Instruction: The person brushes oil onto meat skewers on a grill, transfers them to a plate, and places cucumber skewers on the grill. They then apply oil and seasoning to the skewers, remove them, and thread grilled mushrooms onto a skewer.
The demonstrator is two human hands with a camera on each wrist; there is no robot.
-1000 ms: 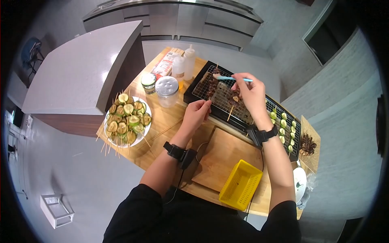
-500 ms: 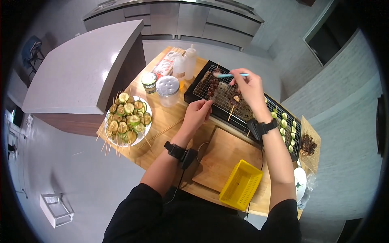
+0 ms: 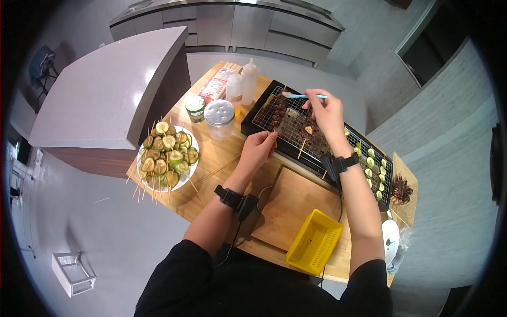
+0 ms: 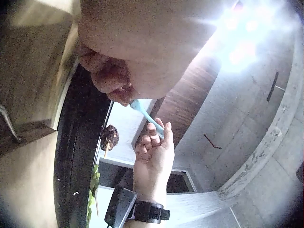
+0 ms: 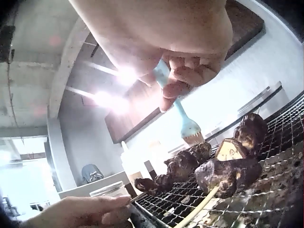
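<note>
My right hand (image 3: 328,116) pinches a light-blue basting brush (image 3: 306,96) by its handle. In the right wrist view the brush's bristles (image 5: 194,138) are right at the dark meat pieces (image 5: 183,164). They belong to a skewer (image 3: 279,110) lying across the left part of the grill (image 3: 247,127). At the grill's near edge my left hand (image 3: 257,149) pinches this skewer's near end, its fingers mostly covering the stick. A second meat skewer (image 3: 308,129), with its stick pointing toward me, lies on the mesh just right of the first.
Left stands a plate (image 3: 194,168) heaped with skewered green slices. Seasoning jars (image 3: 219,120) and squeeze bottles (image 3: 248,82) stand behind my left hand. Nearer me are a cutting board (image 3: 285,203) and a yellow basket (image 3: 315,240). Green-slice skewers (image 3: 381,177) lie on the grill's right end.
The brush has shifted slightly toward the far end of the left meat skewer, with my right hand moving along. My left hand stays at the near end of the stick.
</note>
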